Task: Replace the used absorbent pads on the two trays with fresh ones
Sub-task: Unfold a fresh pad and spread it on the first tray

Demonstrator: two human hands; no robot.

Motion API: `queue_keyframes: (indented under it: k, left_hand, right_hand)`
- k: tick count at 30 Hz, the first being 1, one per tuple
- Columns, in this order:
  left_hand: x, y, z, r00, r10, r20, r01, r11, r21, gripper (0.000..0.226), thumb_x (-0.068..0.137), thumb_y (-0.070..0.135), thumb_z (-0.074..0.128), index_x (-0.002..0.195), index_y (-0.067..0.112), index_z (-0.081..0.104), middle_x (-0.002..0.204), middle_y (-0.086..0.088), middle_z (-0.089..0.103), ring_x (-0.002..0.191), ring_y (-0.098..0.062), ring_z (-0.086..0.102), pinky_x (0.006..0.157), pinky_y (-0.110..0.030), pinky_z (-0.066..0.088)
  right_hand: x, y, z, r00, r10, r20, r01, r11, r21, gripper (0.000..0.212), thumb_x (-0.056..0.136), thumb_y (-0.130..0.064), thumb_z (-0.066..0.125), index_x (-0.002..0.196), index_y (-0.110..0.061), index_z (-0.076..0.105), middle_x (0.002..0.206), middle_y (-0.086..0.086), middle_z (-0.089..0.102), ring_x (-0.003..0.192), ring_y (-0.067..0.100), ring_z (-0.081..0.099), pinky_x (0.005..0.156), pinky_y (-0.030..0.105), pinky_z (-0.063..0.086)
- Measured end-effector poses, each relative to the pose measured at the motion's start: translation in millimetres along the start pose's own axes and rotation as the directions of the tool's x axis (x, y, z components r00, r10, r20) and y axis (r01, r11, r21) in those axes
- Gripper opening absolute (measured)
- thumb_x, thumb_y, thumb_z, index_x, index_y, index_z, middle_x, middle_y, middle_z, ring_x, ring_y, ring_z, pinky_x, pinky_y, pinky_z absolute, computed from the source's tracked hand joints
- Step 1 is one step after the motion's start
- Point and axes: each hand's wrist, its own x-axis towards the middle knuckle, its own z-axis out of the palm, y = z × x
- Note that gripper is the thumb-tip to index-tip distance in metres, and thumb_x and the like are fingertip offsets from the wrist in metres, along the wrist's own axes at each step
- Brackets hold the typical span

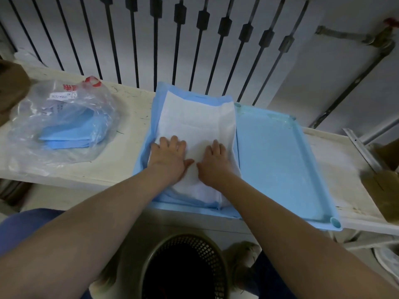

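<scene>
Two light blue trays lie side by side on a white shelf. The left tray (183, 209) is covered by a white absorbent pad (198, 119) with blue borders, partly unfolded. My left hand (169, 155) and my right hand (212, 161) both press flat on the pad's near half, fingers straight. The right tray (278, 156) is bare, with no pad in it. A clear plastic bag (64, 119) holding folded blue pads sits on the shelf at the left.
A brown mesh waste basket (185, 268) stands on the floor below the shelf's front edge, between my arms. Black vertical bars (155, 39) run along the wall behind the trays. Brown objects sit at the shelf's far left and far right ends.
</scene>
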Motion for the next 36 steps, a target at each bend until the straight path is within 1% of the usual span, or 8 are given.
queue_keyframes:
  k: [3, 8, 11, 14, 21, 26, 32, 36]
  left_hand:
    - [10, -4, 3, 1.0, -0.019, 0.018, 0.018, 0.999, 0.036, 0.062, 0.098, 0.055, 0.013, 0.152, 0.029, -0.006, 0.16, -0.002, -0.01, 0.14, -0.036, 0.01, 0.11, -0.053, 0.019]
    - [37, -5, -6, 0.996, -0.083, -0.041, 0.081, 0.995, -0.056, 0.051, 0.102, 0.04, 0.02, 0.148, 0.019, 0.02, 0.152, -0.004, 0.02, 0.137, -0.032, 0.018, 0.107, -0.049, 0.023]
    - [60, -10, 2, 0.998, -0.032, -0.054, 0.021, 0.983, -0.183, 0.059, 0.102, 0.04, 0.014, 0.153, 0.016, -0.004, 0.16, -0.002, -0.009, 0.147, -0.026, -0.009, 0.12, -0.044, 0.001]
    - [67, -17, 22, 0.999, -0.019, -0.051, 0.006, 0.968, -0.25, 0.063, 0.101, 0.045, 0.011, 0.152, 0.014, -0.006, 0.16, -0.005, -0.015, 0.147, -0.023, -0.014, 0.119, -0.04, -0.007]
    - [88, -12, 12, 0.989, -0.034, -0.145, 0.002, 0.977, -0.215, 0.061, 0.102, 0.04, 0.013, 0.152, 0.012, -0.004, 0.16, -0.006, -0.01, 0.147, -0.025, -0.009, 0.12, -0.042, -0.003]
    - [108, -12, 19, 0.997, -0.065, -0.047, 0.053, 0.972, -0.231, 0.061, 0.102, 0.039, 0.012, 0.152, 0.01, -0.004, 0.16, -0.01, -0.012, 0.147, -0.028, -0.012, 0.119, -0.043, -0.008]
    - [155, -22, 7, 0.996, -0.052, -0.069, 0.025, 0.937, -0.349, 0.059, 0.103, 0.038, 0.014, 0.152, 0.011, -0.005, 0.16, -0.009, -0.014, 0.147, -0.024, -0.014, 0.12, -0.039, -0.007]
    - [163, -20, 19, 0.99, -0.129, -0.052, 0.1, 0.919, -0.381, 0.065, 0.101, 0.046, 0.016, 0.153, 0.013, -0.005, 0.158, -0.011, -0.017, 0.146, -0.027, -0.015, 0.118, -0.041, -0.002]
  right_hand:
    - [11, 8, 9, 0.997, 0.068, 0.022, -0.07, 0.992, 0.103, 0.076, 0.098, -0.045, 0.034, 0.15, -0.002, -0.001, 0.159, 0.014, -0.008, 0.146, 0.031, -0.007, 0.118, 0.042, 0.003]
    - [33, 1, 3, 0.993, 0.108, -0.055, -0.102, 0.988, 0.113, 0.074, 0.1, -0.046, 0.028, 0.15, 0.003, 0.003, 0.158, 0.019, -0.005, 0.146, 0.034, -0.005, 0.119, 0.042, 0.004]
    - [55, 3, 1, 0.989, 0.109, -0.097, -0.094, 0.984, 0.15, 0.072, 0.101, -0.045, 0.025, 0.15, 0.003, 0.002, 0.159, 0.018, -0.008, 0.147, 0.033, -0.009, 0.12, 0.043, 0.0]
    - [66, 6, 10, 0.981, 0.196, -0.016, -0.187, 0.954, 0.234, 0.076, 0.1, -0.048, 0.022, 0.149, 0.003, -0.006, 0.158, 0.017, -0.014, 0.146, 0.031, -0.014, 0.119, 0.044, -0.004]
    - [99, -2, 9, 0.978, 0.154, -0.138, -0.131, 0.978, 0.164, 0.073, 0.099, -0.049, 0.018, 0.151, -0.001, -0.003, 0.159, 0.016, -0.012, 0.147, 0.029, -0.011, 0.12, 0.038, -0.007]
    - [111, 2, 12, 0.965, 0.238, -0.11, -0.217, 0.96, 0.175, 0.071, 0.1, -0.049, 0.016, 0.151, -0.004, -0.002, 0.159, 0.016, -0.009, 0.147, 0.03, -0.009, 0.12, 0.041, -0.006]
    - [156, 17, -5, 0.99, 0.104, -0.094, -0.091, 0.987, 0.133, 0.063, 0.1, -0.05, 0.015, 0.153, -0.018, 0.003, 0.16, 0.013, -0.008, 0.147, 0.032, -0.009, 0.119, 0.044, -0.005]
    - [174, 23, -2, 0.977, 0.165, -0.138, -0.139, 0.974, 0.178, 0.068, 0.099, -0.05, 0.015, 0.152, -0.01, 0.0, 0.158, 0.018, -0.01, 0.146, 0.032, -0.012, 0.118, 0.044, -0.009]
